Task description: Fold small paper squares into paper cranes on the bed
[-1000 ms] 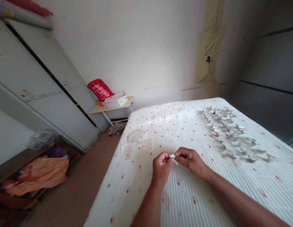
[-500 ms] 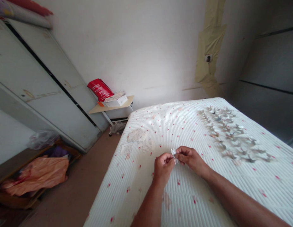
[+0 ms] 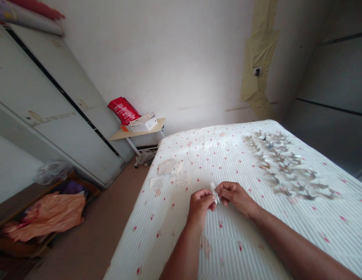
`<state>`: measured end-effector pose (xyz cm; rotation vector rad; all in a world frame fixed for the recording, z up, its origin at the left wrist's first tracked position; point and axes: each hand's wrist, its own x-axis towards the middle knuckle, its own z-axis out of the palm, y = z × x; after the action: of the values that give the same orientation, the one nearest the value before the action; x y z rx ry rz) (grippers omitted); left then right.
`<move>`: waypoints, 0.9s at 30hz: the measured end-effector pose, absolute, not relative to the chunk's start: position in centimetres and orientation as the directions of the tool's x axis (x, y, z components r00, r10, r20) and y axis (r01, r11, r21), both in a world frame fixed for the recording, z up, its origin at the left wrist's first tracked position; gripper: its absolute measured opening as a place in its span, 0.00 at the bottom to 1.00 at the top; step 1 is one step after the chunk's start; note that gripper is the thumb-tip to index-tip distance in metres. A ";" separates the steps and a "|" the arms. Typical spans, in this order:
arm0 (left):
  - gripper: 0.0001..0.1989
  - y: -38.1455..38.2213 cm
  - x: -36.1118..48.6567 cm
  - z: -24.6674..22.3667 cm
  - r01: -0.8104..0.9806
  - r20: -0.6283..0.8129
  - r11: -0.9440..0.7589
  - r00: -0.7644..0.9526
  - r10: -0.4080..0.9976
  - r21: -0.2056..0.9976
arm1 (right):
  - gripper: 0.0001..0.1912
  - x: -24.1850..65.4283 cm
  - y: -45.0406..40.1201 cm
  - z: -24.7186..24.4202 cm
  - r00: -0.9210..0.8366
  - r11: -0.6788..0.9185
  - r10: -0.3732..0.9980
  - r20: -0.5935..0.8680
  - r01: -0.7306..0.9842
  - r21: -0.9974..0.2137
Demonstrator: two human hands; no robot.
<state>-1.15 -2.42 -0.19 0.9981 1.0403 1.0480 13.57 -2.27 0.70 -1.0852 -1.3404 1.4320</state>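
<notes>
A small folded piece of white paper (image 3: 213, 188) is pinched between my two hands, just above the bed. My left hand (image 3: 201, 203) grips its near left side with thumb and fingers closed. On the other side my right hand (image 3: 232, 195) pinches it by the edge. The finer folds are too small to make out. To the right, several folded paper figures (image 3: 286, 167), like little cranes, stand in rows. Printed paper squares (image 3: 181, 179) lie flat to the left of my hands, some in a loose pile (image 3: 168, 167).
The bed (image 3: 227, 233) has a ribbed white cover with red spots. Beyond its far left corner stands a small table (image 3: 119, 135) with a red bag (image 3: 124, 110) and a white box (image 3: 147, 125). Cabinets (image 3: 61, 105) line the left, with an orange plastic bag (image 3: 49, 214) below.
My fingers have shifted slightly on the folded paper, and my hands have drawn a little apart, so more of it shows between them. Everything else stays as it was.
</notes>
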 end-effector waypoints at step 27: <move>0.05 -2.3 -1.0 0.1 0.001 -0.105 0.105 0.087 0.991 0.994 | 0.11 13.7 -2.1 0.0 -0.223 0.095 0.971 0.084 0.039 -0.995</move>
<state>-1.02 -2.27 0.06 1.1687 1.1902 1.0700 13.71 -2.12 0.04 -1.0644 -1.4500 1.2777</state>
